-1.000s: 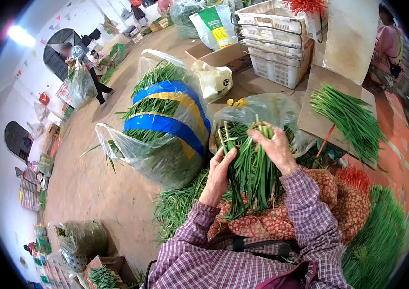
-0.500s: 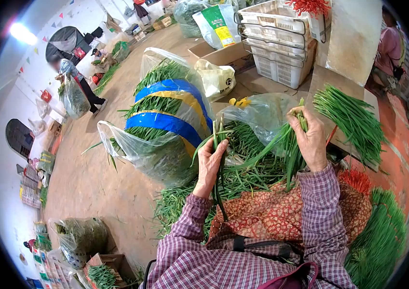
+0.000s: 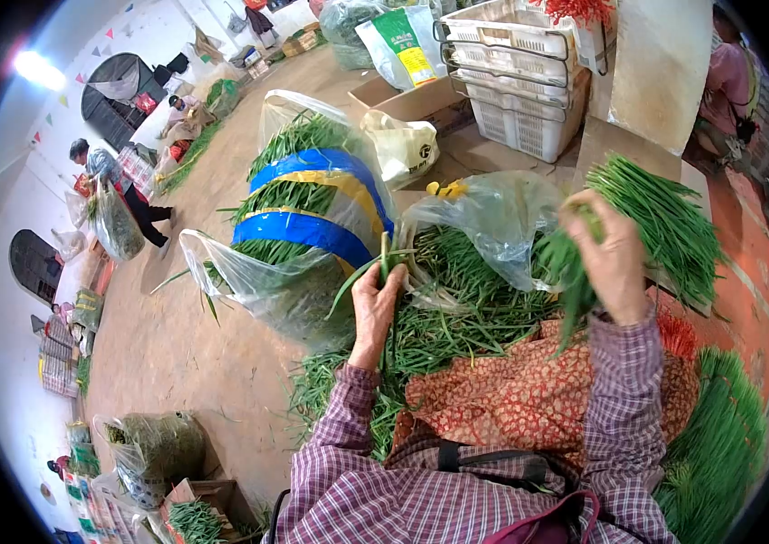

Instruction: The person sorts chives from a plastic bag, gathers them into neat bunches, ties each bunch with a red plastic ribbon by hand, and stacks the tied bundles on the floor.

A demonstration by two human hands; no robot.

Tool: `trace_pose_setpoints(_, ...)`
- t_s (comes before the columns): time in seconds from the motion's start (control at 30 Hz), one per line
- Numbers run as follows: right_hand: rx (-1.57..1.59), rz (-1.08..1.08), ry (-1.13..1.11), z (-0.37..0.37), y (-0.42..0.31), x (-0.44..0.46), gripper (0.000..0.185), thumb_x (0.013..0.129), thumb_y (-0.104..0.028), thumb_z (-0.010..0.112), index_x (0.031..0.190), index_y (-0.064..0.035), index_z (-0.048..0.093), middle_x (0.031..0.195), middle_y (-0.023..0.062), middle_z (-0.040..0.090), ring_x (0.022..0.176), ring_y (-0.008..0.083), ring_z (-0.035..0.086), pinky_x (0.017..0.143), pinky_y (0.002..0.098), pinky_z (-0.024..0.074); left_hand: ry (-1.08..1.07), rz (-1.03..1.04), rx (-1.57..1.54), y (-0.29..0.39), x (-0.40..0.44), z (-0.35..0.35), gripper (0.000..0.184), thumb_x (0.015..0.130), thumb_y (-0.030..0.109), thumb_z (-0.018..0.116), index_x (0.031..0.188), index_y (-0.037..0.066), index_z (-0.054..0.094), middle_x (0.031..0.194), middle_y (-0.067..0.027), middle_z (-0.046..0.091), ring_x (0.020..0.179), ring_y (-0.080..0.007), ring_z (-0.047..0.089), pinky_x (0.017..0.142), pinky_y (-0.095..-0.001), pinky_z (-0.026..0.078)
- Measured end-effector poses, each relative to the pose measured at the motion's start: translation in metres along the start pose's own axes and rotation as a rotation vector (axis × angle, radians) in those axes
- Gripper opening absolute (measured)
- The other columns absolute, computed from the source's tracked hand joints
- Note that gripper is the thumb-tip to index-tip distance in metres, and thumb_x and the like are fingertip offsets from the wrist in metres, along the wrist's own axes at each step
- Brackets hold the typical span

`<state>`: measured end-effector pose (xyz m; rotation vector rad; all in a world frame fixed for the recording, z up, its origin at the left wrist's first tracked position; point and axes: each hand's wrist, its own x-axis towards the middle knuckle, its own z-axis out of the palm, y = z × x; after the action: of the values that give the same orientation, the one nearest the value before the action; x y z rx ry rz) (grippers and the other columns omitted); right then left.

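Currently, the left hand (image 3: 372, 308) pinches a few thin green stalks (image 3: 385, 257) upright, beyond the left end of the red floral fabric (image 3: 502, 385). The right hand (image 3: 617, 265), somewhat blurred, curls around a small bunch of long green leaves (image 3: 573, 276) above the fabric's right side. Past the fabric spreads a loose green leaf heap (image 3: 466, 331); a thick, neat green bundle (image 3: 679, 245) lies beyond the fabric's right end.

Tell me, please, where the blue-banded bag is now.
In the head view, the blue-banded bag is on the floor left of centre, beyond the left hand, with a cream bag at its upper right.
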<state>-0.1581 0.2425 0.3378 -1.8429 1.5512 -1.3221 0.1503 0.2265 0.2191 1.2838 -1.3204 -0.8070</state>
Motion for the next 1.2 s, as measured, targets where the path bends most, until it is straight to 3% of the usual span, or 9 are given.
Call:
trace_pose_setpoints(0.07, 0.201, -0.193, -0.125, 0.033, 0.013, -0.002, 0.014, 0.092, -0.025, 0.06, 0.093, -0.0122, 0.064, 0.08, 0.0052, 0.07, 0.07, 0.0097, 0.068, 0.055, 0.0257, 0.0546, -0.039, 0.053, 0.015, 0.013, -0.004, 0.014, 0.024, 0.092, 0.019, 0.063, 0.105, -0.002, 0.065, 0.081, 0.0032, 0.061, 0.068, -0.0024, 0.048, 0.059, -0.02, 0.039)
trace_pose_setpoints(0.17, 0.153, -0.206, -0.193, 0.07, 0.011, -0.005, 0.017, 0.092, -0.029, 0.06, 0.096, -0.0121, 0.063, 0.074, 0.0016, 0.069, 0.059, 0.0051, 0.064, 0.046, 0.0209, 0.0504, -0.07, 0.098, 0.132, 0.031, -0.008, 0.027, 0.023, 0.091, 0.017, 0.064, 0.103, -0.004, 0.065, 0.079, 0.0018, 0.062, 0.07, -0.0037, 0.05, 0.061, -0.0215, 0.042)
trace_pose_setpoints(0.2, 0.081, -0.018, -0.319, 0.068, 0.002, -0.009, 0.015, 0.088, -0.02, 0.066, 0.097, -0.0083, 0.062, 0.079, 0.0054, 0.069, 0.069, 0.0107, 0.066, 0.059, 0.0264, 0.0542, -0.081, 0.114, 0.183, 0.036, -0.009, 0.029, 0.023, 0.091, 0.016, 0.064, 0.102, -0.003, 0.065, 0.076, 0.0019, 0.062, 0.069, -0.0037, 0.05, 0.061, -0.0219, 0.042)
trace_pose_setpoints(0.3, 0.028, -0.308, -0.109, 0.083, -0.009, -0.016, 0.027, 0.081, -0.02, 0.073, 0.103, -0.0073, 0.063, 0.078, 0.0096, 0.068, 0.066, 0.0189, 0.067, 0.059, 0.0303, 0.0535, -0.102, 0.171, 0.223, 0.045, -0.013, 0.035, 0.022, 0.089, 0.016, 0.065, 0.102, -0.003, 0.065, 0.069, -0.0049, 0.062, 0.062, -0.0075, 0.052, 0.056, -0.0258, 0.043)
trace_pose_setpoints(0.43, -0.057, -0.348, -0.087, 0.095, -0.011, -0.016, 0.029, 0.078, -0.02, 0.073, 0.102, -0.0062, 0.064, 0.084, 0.0135, 0.068, 0.072, 0.0268, 0.068, 0.063, 0.0342, 0.054, -0.12, 0.319, 0.318, 0.047, -0.015, 0.044, 0.021, 0.086, 0.014, 0.066, 0.1, -0.002, 0.065, 0.064, -0.0147, 0.059, 0.052, -0.0212, 0.054, 0.051, -0.0338, 0.042)
trace_pose_setpoints(1.0, -0.213, -0.443, -0.038, 0.111, 0.008, -0.013, 0.019, 0.079, -0.018, 0.071, 0.09, -0.005, 0.061, 0.078, 0.0084, 0.066, 0.065, 0.0261, 0.064, 0.06, 0.0349, 0.0532, -0.207, 0.281, 0.417, 0.049, -0.019, 0.045, 0.021, 0.087, 0.019, 0.065, 0.087, -0.002, 0.062, 0.063, -0.0186, 0.055, 0.057, -0.0344, 0.054, 0.053, -0.0401, 0.04)
trace_pose_setpoints(1.1, -0.191, -0.256, -0.058, 0.112, 0.032, -0.003, 0.019, 0.08, -0.018, 0.071, 0.089, -0.0045, 0.062, 0.074, 0.0084, 0.065, 0.061, 0.0257, 0.063, 0.059, 0.035, 0.053, -0.212, 0.217, 0.412, 0.044, -0.018, 0.036, 0.022, 0.087, 0.019, 0.066, 0.086, -0.003, 0.062, 0.063, -0.017, 0.055, 0.052, -0.025, 0.051, 0.051, -0.036, 0.039)
trace_pose_setpoints(1.13, -0.23, -0.234, -0.021, 0.107, 0.04, 0.002, 0.022, 0.081, -0.019, 0.07, 0.094, -0.0032, 0.063, 0.07, 0.0076, 0.065, 0.057, 0.0205, 0.061, 0.056, 0.0328, 0.0523, -0.209, 0.158, 0.398, 0.042, -0.018, 0.031, 0.022, 0.087, 0.018, 0.067, 0.087, -0.004, 0.063, 0.062, -0.0156, 0.056, 0.051, -0.0195, 0.05, 0.05, -0.0336, 0.039)
trace_pose_setpoints(1.2, -0.104, -0.303, 0.069, 0.092, 0.043, 0.006, 0.026, 0.082, -0.019, 0.07, 0.1, -0.0015, 0.063, 0.072, 0.0075, 0.066, 0.057, 0.0155, 0.061, 0.054, 0.0305, 0.0503, -0.146, 0.14, 0.206, 0.027, -0.014, 0.019, 0.022, 0.09, 0.018, 0.065, 0.099, -0.002, 0.067, 0.066, -0.0008, 0.058, 0.057, -0.0058, 0.047, 0.05, -0.0257, 0.038)
